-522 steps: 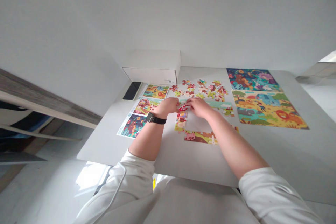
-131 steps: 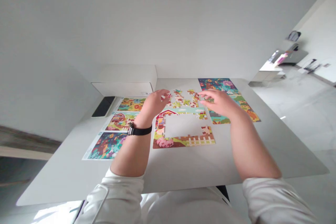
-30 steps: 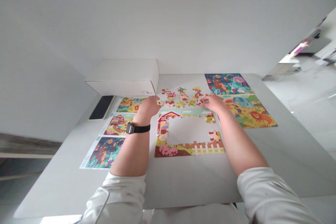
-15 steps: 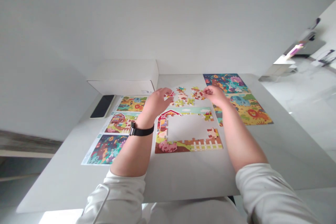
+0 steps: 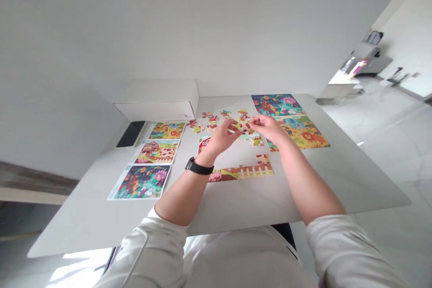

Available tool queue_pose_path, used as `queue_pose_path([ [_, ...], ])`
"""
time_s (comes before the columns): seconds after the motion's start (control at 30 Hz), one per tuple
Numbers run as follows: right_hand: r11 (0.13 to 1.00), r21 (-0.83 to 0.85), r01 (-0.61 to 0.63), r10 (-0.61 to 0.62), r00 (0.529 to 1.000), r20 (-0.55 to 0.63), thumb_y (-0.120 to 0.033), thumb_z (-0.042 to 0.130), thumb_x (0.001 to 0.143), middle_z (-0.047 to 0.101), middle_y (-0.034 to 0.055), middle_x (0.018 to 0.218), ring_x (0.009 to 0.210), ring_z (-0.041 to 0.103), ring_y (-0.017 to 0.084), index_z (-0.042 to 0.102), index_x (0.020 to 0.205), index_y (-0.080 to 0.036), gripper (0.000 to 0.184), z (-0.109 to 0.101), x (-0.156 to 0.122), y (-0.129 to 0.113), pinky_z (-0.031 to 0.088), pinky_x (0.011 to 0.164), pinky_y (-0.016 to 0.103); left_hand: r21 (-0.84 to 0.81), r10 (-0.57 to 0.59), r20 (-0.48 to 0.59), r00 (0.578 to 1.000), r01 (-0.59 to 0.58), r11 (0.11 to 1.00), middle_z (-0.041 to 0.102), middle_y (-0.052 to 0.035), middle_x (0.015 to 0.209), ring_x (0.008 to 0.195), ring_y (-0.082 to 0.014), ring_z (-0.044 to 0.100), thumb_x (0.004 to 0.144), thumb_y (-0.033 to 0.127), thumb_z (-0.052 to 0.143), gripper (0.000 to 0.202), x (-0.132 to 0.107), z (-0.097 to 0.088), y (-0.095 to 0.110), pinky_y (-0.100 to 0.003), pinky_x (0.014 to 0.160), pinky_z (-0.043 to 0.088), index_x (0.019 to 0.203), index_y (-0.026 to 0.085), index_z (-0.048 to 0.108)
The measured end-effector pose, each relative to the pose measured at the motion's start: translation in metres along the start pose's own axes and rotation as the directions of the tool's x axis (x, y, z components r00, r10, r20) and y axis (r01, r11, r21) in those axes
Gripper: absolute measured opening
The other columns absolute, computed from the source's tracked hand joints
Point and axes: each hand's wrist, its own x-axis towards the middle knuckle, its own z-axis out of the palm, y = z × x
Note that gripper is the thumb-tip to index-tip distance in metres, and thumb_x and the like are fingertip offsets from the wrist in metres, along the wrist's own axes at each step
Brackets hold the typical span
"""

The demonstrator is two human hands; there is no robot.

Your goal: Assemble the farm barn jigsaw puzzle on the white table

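My right hand pinches the edge of a cow-patterned puzzle piece above the far side of the farm puzzle. My left hand reaches in beside that piece, thumb and fingers apart; whether it touches the piece is unclear. Under my left wrist lies the farm puzzle's joined border, with a white gap in its middle. Part of its left side is hidden by my left hand and forearm. Loose puzzle pieces, among them a teal and yellow piece and a green piece, lie beyond the border.
Three printed picture sheets, one a farm scene, lie at the left. A dark phone and a white box stand behind them. On the right are a night-scene puzzle and a safari puzzle.
My left hand has moved right, away from the loose pieces on the left and toward my right hand. The two hands are closer together. The camera view has shifted.
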Motion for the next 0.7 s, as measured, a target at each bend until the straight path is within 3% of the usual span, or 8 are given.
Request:
queue_pose_path([
  [0.13, 0.999, 0.008, -0.049, 0.049, 0.997, -0.054, -0.057, 0.086, 0.078, 0.075, 0.0037, 0.094, 0.086, 0.069, 0.021, 0.071, 0.096, -0.024, 0.04, 0.004, -0.023, 0.015, 0.058, 0.082, 0.034, -0.131, -0.095, 0.086, 0.992, 0.106, 0.986, 0.074, -0.003, 0.089, 0.07, -0.013, 0.068, 0.088, 0.022, 0.077, 0.029, 0.001, 0.021, -0.01, -0.025, 0.062, 0.055, 0.115, 0.019, 0.066],
  [0.27, 0.994, 0.077, -0.08, 0.092, 0.98, -0.176, -0.061, 0.082, 0.082, 0.074, 0.003, 0.096, 0.088, 0.07, 0.021, 0.07, 0.107, -0.025, 0.045, 0.009, -0.037, 0.037, 0.058, 0.084, 0.034, -0.252, -0.161, 0.083, 0.984, 0.177, 0.952, 0.07, -0.0001, 0.079, 0.069, -0.0134, 0.067, 0.086, 0.017, 0.078, 0.029, -0.002, 0.035, -0.014, -0.025, 0.063, 0.056, 0.111, 0.019, 0.064],
  [0.37, 0.988, 0.097, -0.122, 0.139, 0.972, -0.192, -0.064, 0.076, 0.087, 0.074, 0.0027, 0.098, 0.093, 0.071, 0.022, 0.07, 0.114, -0.027, 0.047, 0.009, -0.042, 0.049, 0.059, 0.083, 0.034, -0.35, -0.192, 0.071, 0.979, 0.204, 0.914, 0.069, 0.0015, 0.076, 0.069, -0.0132, 0.067, 0.084, 0.019, 0.08, 0.031, -0.005, 0.044, -0.02, -0.025, 0.063, 0.056, 0.11, 0.019, 0.063],
  [0.7, 0.987, 0.101, -0.121, 0.135, 0.981, -0.14, -0.057, 0.085, 0.08, 0.077, 0.0046, 0.093, 0.088, 0.071, 0.022, 0.073, 0.1, -0.024, 0.04, 0.003, -0.042, 0.054, 0.056, 0.079, 0.034, -0.425, -0.09, 0.085, 0.992, 0.118, 0.897, 0.07, 0.0026, 0.074, 0.064, -0.0124, 0.064, 0.08, 0.033, 0.087, 0.045, -0.008, 0.059, -0.039, -0.025, 0.064, 0.048, 0.114, 0.02, 0.061],
])
